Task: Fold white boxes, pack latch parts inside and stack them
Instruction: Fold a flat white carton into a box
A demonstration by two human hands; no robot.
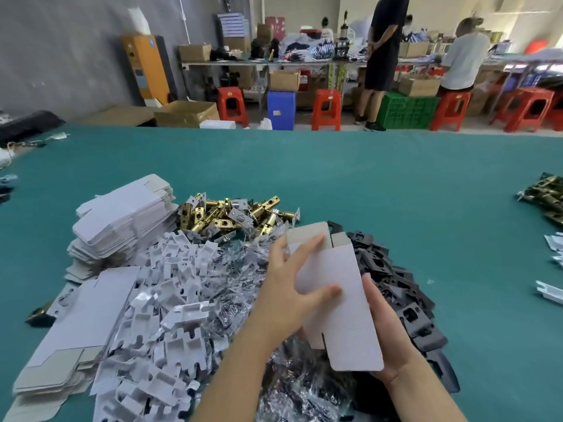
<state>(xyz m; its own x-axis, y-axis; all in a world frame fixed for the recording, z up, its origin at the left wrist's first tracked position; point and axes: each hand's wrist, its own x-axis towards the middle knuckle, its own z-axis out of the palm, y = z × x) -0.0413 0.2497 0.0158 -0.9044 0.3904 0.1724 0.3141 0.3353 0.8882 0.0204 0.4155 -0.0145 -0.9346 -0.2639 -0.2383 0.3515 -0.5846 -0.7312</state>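
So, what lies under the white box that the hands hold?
Under the white box lie clear plastic bags and, on its right, black plates. What is directly beneath the box and both hands is covered.

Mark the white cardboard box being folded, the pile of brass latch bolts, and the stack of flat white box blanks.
White cardboard box [341, 287], head view, its front panel.
Pile of brass latch bolts [231, 214], head view, middle of the pile.
Stack of flat white box blanks [122, 220], head view, top sheet.
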